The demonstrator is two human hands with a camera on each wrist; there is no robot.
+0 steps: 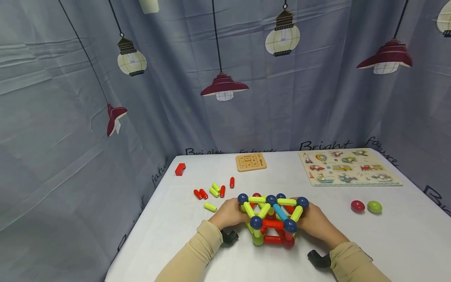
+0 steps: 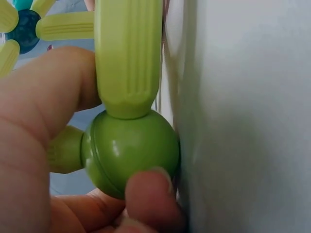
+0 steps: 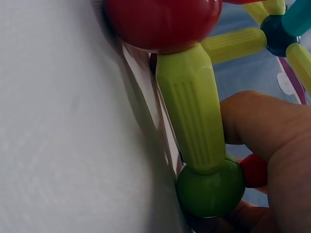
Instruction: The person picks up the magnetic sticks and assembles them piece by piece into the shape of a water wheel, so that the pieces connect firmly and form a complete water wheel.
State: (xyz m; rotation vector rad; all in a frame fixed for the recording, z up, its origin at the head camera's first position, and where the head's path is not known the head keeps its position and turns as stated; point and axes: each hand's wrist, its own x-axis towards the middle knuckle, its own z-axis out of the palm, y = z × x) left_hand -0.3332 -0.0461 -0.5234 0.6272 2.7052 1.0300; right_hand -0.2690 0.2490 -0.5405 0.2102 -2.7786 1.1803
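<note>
A building model of magnetic balls and rods (image 1: 273, 224) stands on the white table, with dark blue balls on top and green and red ones low down. My left hand (image 1: 229, 214) grips its left side. In the left wrist view, those fingers curl about a green ball (image 2: 133, 148) with a yellow-green rod (image 2: 129, 58) joined to it. On the other side, my right hand (image 1: 315, 222) holds the model. The right wrist view has its fingers round a green ball (image 3: 209, 191) and a yellow-green rod (image 3: 190, 109), close to the tabletop. A red ball (image 3: 163, 22) caps that rod.
Loose red rods (image 1: 203, 193) and yellow-green rods (image 1: 210, 207) lie left of the model. Farther back are a red block (image 1: 180, 169), a wooden board (image 1: 251, 162) and a picture puzzle board (image 1: 349, 167). A red ball (image 1: 357, 206) and green ball (image 1: 374, 206) sit at right.
</note>
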